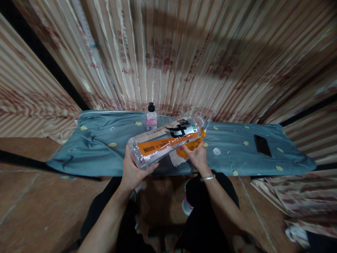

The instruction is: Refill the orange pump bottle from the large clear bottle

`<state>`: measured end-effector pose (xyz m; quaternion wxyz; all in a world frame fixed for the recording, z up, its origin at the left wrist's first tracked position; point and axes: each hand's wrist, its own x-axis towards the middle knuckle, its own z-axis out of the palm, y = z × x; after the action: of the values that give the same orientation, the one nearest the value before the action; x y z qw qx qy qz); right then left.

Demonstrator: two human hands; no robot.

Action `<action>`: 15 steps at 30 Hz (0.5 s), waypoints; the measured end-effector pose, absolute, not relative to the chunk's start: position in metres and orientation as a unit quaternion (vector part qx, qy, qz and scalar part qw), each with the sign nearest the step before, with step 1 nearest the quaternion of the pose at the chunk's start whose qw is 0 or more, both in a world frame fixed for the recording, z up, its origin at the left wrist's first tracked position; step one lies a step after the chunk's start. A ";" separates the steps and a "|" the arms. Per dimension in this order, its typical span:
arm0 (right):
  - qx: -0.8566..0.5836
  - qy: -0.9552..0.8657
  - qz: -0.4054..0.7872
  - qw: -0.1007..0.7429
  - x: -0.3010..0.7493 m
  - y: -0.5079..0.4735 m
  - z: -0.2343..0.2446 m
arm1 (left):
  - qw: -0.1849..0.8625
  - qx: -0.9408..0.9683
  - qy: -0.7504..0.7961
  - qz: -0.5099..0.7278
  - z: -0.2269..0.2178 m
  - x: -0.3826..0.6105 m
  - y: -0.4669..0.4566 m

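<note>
A clear plastic bottle (164,142) is held aslant, its base toward eight o'clock and its neck toward two. The wrap-around label shows an orange band, silver patches and one bold black character. Just off its neck, at about five o'clock, sits a translucent orange vessel (195,143) – partly hidden – with a slim pale straw-like piece (208,124) at one o'clock.

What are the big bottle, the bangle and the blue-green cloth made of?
Big bottle: probably clear, glossy plastic; it's see-through with bright highlights. Bangle: likely polished, silver-toned metal, from its bright sheen. Blue-green cloth: apparently matte fabric, judging by its soft creases.
</note>
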<state>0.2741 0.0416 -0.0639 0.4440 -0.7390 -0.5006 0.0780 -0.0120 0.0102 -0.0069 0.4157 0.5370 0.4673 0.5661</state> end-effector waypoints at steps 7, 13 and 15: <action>-0.732 -0.503 0.073 0.454 0.274 0.042 -0.065 | 0.410 0.544 0.460 0.569 -0.008 -0.013 0.011; -0.733 -0.500 0.077 0.454 0.274 0.042 -0.066 | 0.415 0.541 0.459 0.570 -0.011 -0.013 0.011; -0.736 -0.496 0.081 0.454 0.273 0.042 -0.065 | 0.414 0.541 0.460 0.570 -0.011 -0.013 0.011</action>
<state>0.2730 0.0420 -0.0651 0.4537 -0.7359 -0.4960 0.0810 -0.0127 0.0111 -0.0113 0.4138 0.5405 0.4603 0.5699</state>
